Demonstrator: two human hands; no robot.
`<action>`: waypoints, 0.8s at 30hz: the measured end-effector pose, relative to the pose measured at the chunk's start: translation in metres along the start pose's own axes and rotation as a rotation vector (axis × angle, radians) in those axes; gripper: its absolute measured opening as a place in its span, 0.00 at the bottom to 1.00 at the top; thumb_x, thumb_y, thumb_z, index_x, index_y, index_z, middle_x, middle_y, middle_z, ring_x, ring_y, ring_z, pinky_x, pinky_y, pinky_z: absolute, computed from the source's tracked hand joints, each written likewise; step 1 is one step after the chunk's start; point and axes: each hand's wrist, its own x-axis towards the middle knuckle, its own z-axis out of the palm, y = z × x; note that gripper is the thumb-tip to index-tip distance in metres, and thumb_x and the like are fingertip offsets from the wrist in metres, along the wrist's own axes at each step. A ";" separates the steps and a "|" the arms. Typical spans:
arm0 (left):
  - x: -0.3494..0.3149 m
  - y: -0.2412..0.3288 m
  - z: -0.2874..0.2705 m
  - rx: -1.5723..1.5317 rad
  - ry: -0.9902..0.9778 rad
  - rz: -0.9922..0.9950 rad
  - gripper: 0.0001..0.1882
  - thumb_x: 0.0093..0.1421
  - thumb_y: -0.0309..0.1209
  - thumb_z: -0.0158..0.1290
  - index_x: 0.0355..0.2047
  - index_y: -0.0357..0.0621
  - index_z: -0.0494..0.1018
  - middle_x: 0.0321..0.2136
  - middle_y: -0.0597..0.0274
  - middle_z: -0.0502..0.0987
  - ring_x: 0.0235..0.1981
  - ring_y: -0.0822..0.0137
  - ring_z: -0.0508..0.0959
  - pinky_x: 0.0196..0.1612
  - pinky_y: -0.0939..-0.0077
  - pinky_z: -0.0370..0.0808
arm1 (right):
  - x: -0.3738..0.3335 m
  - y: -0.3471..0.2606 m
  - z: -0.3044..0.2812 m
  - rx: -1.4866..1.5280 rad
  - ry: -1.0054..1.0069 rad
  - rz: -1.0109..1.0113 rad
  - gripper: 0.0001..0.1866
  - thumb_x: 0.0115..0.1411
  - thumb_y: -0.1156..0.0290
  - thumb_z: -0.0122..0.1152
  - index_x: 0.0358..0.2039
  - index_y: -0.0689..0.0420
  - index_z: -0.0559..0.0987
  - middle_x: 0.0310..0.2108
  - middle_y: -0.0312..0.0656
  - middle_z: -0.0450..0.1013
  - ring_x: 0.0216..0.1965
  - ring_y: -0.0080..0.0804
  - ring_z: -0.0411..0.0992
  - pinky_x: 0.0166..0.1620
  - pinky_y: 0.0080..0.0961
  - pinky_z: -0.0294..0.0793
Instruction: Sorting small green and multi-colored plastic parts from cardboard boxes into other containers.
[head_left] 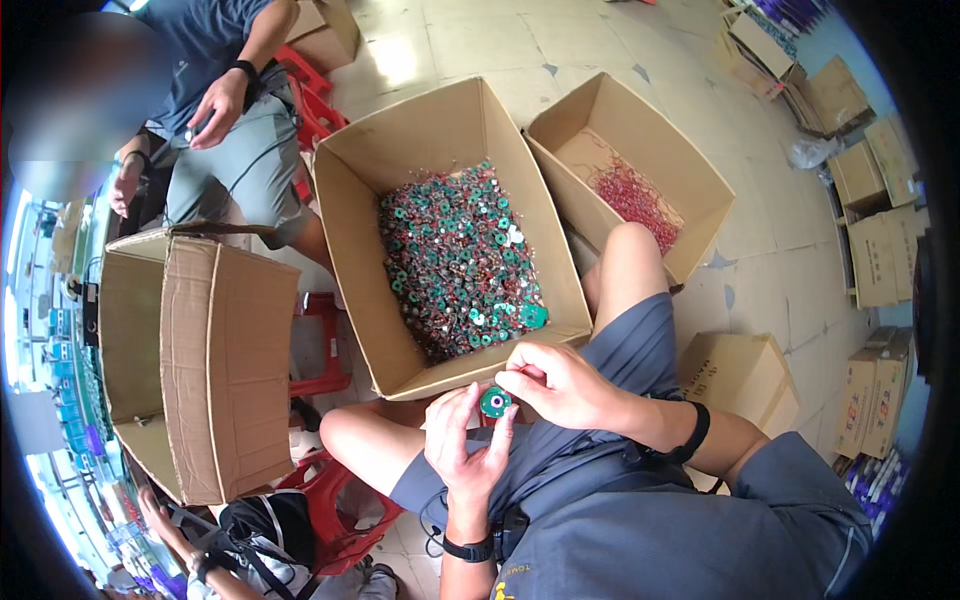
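Observation:
My left hand holds a small round green circuit board by its edge, between thumb and fingers. The board has a pale ring with a dark centre. Close against its upper right side, my right hand is closed in a pinch. A bit of red shows at those fingers, but what they grip is too small to make out. Just beyond my hands stands a large open cardboard box with a heap of green round circuit boards and reddish wires in it.
Right of it, a smaller cardboard box holds thin red wires. Another open carton stands at left, near red plastic stools. A seated co-worker is at upper left; another person's arm shows at lower left. Cartons line the right side.

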 end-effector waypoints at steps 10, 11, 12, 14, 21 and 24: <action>-0.015 -0.004 0.012 -0.171 0.140 -0.116 0.28 0.50 0.25 0.70 0.50 0.37 0.72 0.40 0.53 0.82 0.41 0.58 0.80 0.48 0.67 0.75 | -0.004 -0.002 0.012 0.001 0.094 -0.156 0.10 0.66 0.71 0.59 0.29 0.61 0.73 0.21 0.35 0.70 0.24 0.16 0.67 0.27 0.22 0.67; -0.014 0.000 0.012 -0.211 0.157 -0.139 0.28 0.50 0.24 0.70 0.51 0.36 0.71 0.40 0.52 0.81 0.41 0.59 0.80 0.48 0.67 0.75 | -0.005 -0.008 0.009 0.037 0.068 -0.173 0.10 0.67 0.71 0.58 0.30 0.62 0.73 0.22 0.37 0.71 0.24 0.17 0.68 0.27 0.23 0.68; -0.014 0.002 0.012 -0.251 0.174 -0.163 0.29 0.51 0.24 0.70 0.51 0.35 0.70 0.41 0.51 0.81 0.41 0.61 0.80 0.49 0.68 0.75 | -0.004 -0.008 0.007 0.039 0.069 -0.168 0.10 0.67 0.71 0.58 0.30 0.62 0.73 0.22 0.37 0.71 0.24 0.17 0.68 0.27 0.23 0.68; -0.016 0.003 0.012 -0.313 0.152 -0.210 0.31 0.51 0.22 0.69 0.53 0.35 0.68 0.43 0.50 0.80 0.43 0.62 0.80 0.50 0.69 0.75 | 0.000 -0.007 0.004 0.115 -0.010 0.004 0.09 0.67 0.71 0.56 0.30 0.62 0.73 0.22 0.38 0.71 0.24 0.18 0.68 0.28 0.23 0.69; -0.012 0.003 0.010 -0.380 0.123 -0.230 0.39 0.52 0.19 0.67 0.61 0.41 0.59 0.45 0.54 0.78 0.48 0.63 0.78 0.55 0.69 0.73 | 0.008 -0.015 0.002 0.125 -0.030 0.031 0.10 0.66 0.70 0.58 0.29 0.62 0.73 0.22 0.39 0.71 0.24 0.24 0.69 0.28 0.27 0.69; -0.015 -0.005 0.012 -0.359 0.120 -0.327 0.38 0.52 0.18 0.67 0.60 0.42 0.59 0.45 0.53 0.78 0.48 0.64 0.78 0.53 0.71 0.74 | 0.012 -0.006 0.011 0.070 0.047 -0.058 0.11 0.64 0.70 0.59 0.28 0.63 0.73 0.22 0.44 0.72 0.24 0.31 0.72 0.29 0.33 0.70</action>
